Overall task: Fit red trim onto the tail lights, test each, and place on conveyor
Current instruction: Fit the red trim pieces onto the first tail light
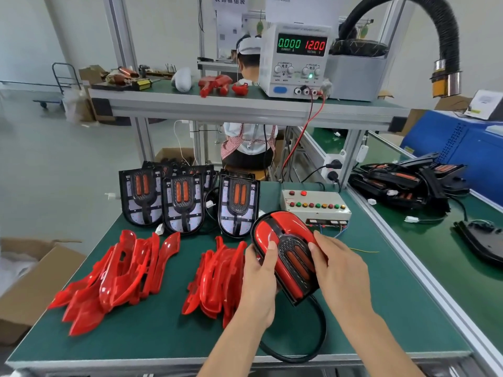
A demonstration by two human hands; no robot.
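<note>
I hold one tail light [288,248] above the green bench, red trim covering both its sides and its black cable looping down to the bench's front edge. My left hand [258,281] grips its left edge, thumb pressed on the red trim. My right hand [337,270] grips its right edge, thumb on top. Three bare tail lights [185,202] stand upright at the back, more behind them. Two piles of loose red trim [119,276] [217,276] lie to the left of my hands.
A test box with coloured buttons [315,205] sits right behind the held light. A power supply [296,61] reading 12.00 V stands on the upper shelf. The conveyor [446,257] on the right carries black tail lights [402,183]. A cardboard box [30,289] stands left.
</note>
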